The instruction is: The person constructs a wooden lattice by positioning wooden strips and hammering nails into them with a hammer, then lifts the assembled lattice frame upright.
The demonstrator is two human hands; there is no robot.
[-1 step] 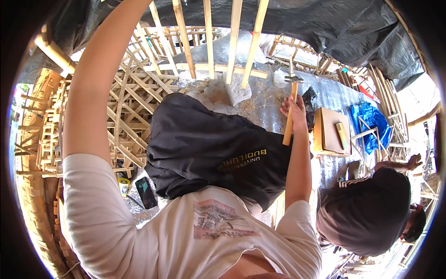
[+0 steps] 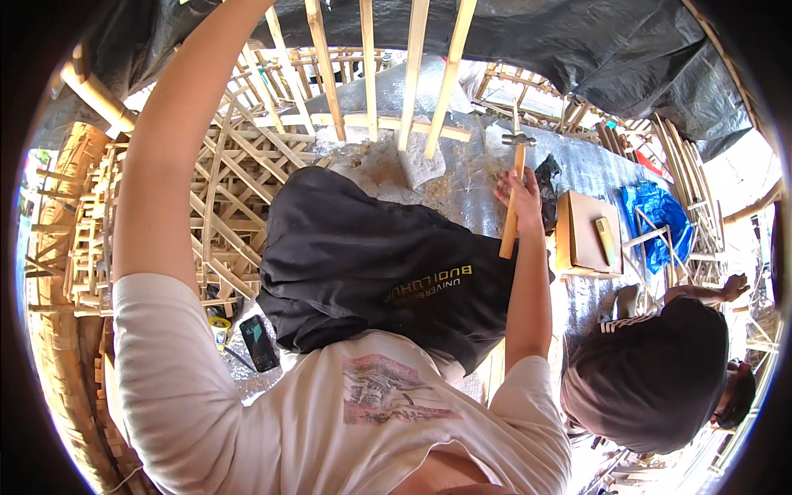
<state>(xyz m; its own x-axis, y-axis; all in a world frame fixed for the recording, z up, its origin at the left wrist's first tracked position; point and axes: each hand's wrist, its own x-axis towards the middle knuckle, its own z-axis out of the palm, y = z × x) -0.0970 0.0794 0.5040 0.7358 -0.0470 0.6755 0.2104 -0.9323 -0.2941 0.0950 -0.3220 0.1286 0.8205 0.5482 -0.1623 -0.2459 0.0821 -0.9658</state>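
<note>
My right hand (image 2: 523, 196) is closed round the wooden handle of a hammer (image 2: 509, 235), its metal head pointing away from me. My left arm stretches up past the top edge, so the left hand is out of view. Close to that arm a frame of pale wooden slats (image 2: 410, 74) fans downward to a curved crosspiece (image 2: 363, 121). Its lower end stands by a rough grey block (image 2: 423, 165), which slat ends partly cover. Dark cloth (image 2: 371, 239) covers my lap.
Stacked slat frames (image 2: 239, 165) stand on the left, near a phone (image 2: 259, 343) and small yellow tub (image 2: 219, 327). At right are a cardboard box (image 2: 587, 235) with a yellowish object on it, a blue plastic bag (image 2: 657, 223) and a co-worker (image 2: 652, 371). Black sheeting (image 2: 610, 49) hangs beyond.
My right hand and the hammer have shifted slightly left. The slat frame's lower end has also moved a little to the left.
</note>
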